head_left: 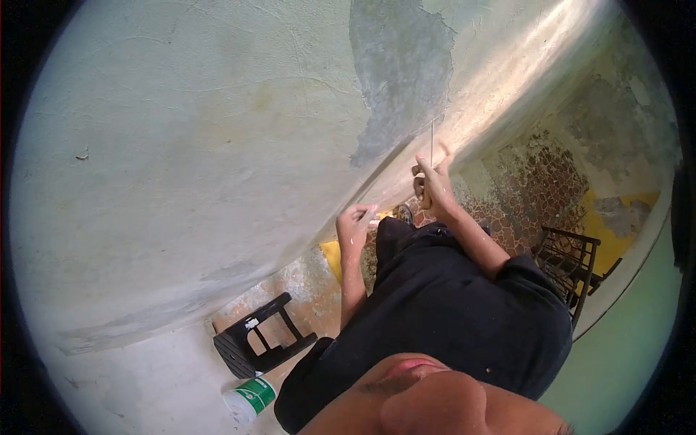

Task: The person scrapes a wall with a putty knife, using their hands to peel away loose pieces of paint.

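My right hand is closed around the handle of a scraper, whose thin blade is seen edge-on and points up toward the wall. Its index finger stretches out beside the blade. My left hand is raised close to the wall, thumb and fingers drawn together in a pinch. Whatever may lie between those fingertips is too small to make out. Pale specks dot both forearms. In front of me is a whitish-green wall with a bare grey patch where the coating is gone.
A black plastic stool stands at the lower left, beside a white and green bucket. To the right is a dark metal rack. Red-brown patterned floor tiles carry pale debris along the wall's foot.
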